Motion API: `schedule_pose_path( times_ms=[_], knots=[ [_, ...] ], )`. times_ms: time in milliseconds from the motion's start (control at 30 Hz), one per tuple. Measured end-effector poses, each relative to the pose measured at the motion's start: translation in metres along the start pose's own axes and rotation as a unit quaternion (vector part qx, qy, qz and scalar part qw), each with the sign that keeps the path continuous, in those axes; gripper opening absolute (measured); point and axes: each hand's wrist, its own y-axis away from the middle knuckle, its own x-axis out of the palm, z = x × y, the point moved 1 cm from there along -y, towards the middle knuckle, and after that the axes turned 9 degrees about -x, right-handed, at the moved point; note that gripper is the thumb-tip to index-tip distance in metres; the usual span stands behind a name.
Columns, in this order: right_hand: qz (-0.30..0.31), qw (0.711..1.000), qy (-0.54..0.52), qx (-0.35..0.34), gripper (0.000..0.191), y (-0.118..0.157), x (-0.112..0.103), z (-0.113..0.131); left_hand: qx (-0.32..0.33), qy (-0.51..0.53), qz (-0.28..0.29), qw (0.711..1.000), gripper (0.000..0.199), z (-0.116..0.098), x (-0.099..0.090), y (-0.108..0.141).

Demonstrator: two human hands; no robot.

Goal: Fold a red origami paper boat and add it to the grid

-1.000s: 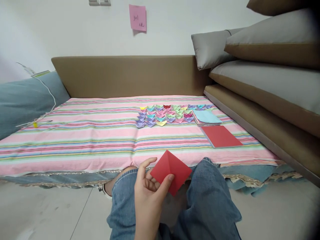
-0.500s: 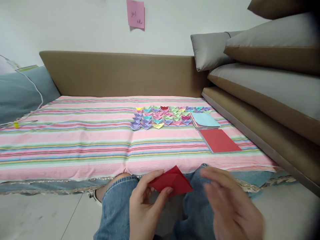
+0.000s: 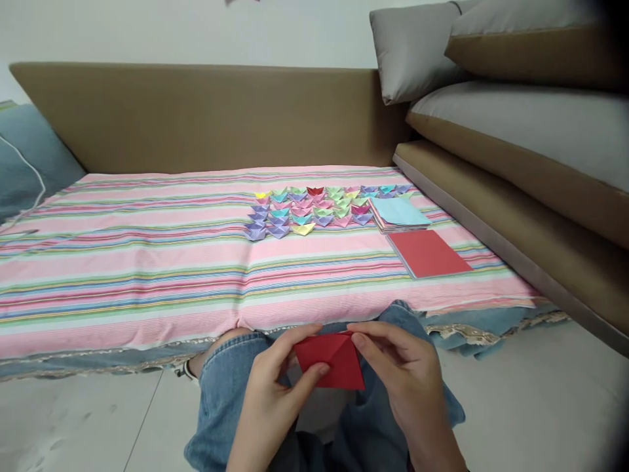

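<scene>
A folded piece of red paper [image 3: 339, 368] is held between both hands above the lap. My left hand [image 3: 282, 387] grips its left side, thumb on the front face and fingers behind. With thumb and fingertips, my right hand [image 3: 400, 364] pinches the paper's upper right corner. Beyond the hands, rows of small folded paper pieces [image 3: 303, 229] in several colours lie on the striped cloth [image 3: 171, 255]. To their right are a stack of paper with a light blue sheet on top [image 3: 400, 212] and a stack with a red sheet on top [image 3: 431, 254].
Grey and brown cushions [image 3: 515, 124] are piled along the right side. A brown backrest [image 3: 221, 118] stands at the back against the wall. A white cable [image 3: 29, 167] lies at the left, and jeans-covered knees [image 3: 226, 387] are below the cloth's edge.
My right hand has moved left from beside the red paper and taken hold of its upper right corner. The paper has turned in my left hand. The view has tilted down.
</scene>
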Motion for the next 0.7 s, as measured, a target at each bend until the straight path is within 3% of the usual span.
schedule_pose_path(
  times_ms=[100,367,467,700],
  knots=[
    [-0.003,1.000,0.001,0.007,0.010,-0.001,0.001,0.000,-0.023,0.022,0.018,0.999,0.038,0.001,0.002,0.000],
    [-0.051,0.998,0.022,0.011,0.019,0.005,0.004,-0.001,0.020,-0.022,0.048,0.998,0.036,-0.002,0.003,0.003],
    [-0.063,0.997,0.032,-0.007,0.012,0.006,0.007,0.002,0.018,-0.031,0.063,0.997,0.039,-0.006,0.005,0.004],
    [-0.022,0.996,0.080,-0.035,0.010,0.006,0.009,0.005,0.045,-0.057,0.000,0.997,0.023,-0.008,0.007,0.006]
  ],
)
